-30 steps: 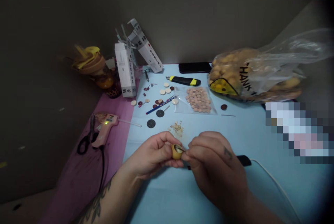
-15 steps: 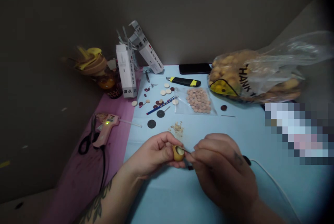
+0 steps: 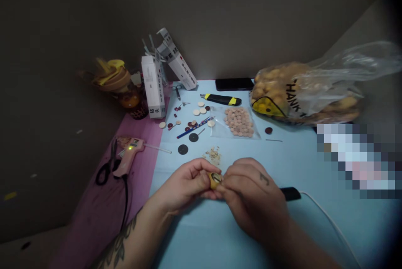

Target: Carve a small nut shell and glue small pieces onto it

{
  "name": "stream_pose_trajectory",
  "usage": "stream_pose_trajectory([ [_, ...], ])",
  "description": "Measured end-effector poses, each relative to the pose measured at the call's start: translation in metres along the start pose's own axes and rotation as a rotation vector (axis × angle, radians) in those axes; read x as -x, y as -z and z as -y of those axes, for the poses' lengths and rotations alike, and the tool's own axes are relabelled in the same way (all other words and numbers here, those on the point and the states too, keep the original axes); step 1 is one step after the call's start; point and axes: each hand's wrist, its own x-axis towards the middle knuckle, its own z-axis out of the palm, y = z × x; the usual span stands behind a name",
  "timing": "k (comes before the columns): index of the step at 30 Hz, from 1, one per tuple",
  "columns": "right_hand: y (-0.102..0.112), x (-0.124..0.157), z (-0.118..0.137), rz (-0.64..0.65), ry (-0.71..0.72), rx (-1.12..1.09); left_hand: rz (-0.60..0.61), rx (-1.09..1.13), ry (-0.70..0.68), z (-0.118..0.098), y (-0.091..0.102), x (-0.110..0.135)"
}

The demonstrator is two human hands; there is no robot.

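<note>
My left hand (image 3: 191, 183) is closed around a small yellow-brown round shell (image 3: 214, 183), pinching it between thumb and fingers. A pale hollow shows in the opening on the shell's upper face. My right hand (image 3: 254, 193) is closed in a pinch right against the shell's right side. A thin dark tool tip (image 3: 216, 179) lies across the opening; the rest of this thin tool is hidden by the right fingers. Just beyond the hands is a small heap of pale shavings (image 3: 213, 154) on the blue table cover (image 3: 194, 235).
Behind lie a bag of beige discs (image 3: 239, 121), a blue pencil (image 3: 194, 127), black discs (image 3: 183, 149) and a utility knife (image 3: 221, 100). Left are a pink glue gun (image 3: 128, 158), scissors (image 3: 106, 168) and white boxes (image 3: 153, 87). A plastic bag (image 3: 282, 93) and black corded device (image 3: 291, 193) sit right.
My right hand has moved left, closer to the shell, and the thin tool now reaches into the opening. More of the black corded device shows. My left hand stays nearly still.
</note>
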Motion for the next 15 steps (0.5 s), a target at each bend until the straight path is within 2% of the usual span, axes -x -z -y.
stream_pose_trajectory([
  [10, -0.0058, -0.0016, -0.0008, -0.053, -0.025, -0.012, -0.053, 0.008, -0.098, -0.0014, -0.0063, -0.0020],
  [15, -0.0048, -0.0038, 0.0023, -0.080, -0.043, 0.012, -0.079, 0.065, -0.077, -0.0030, -0.0088, -0.0017],
])
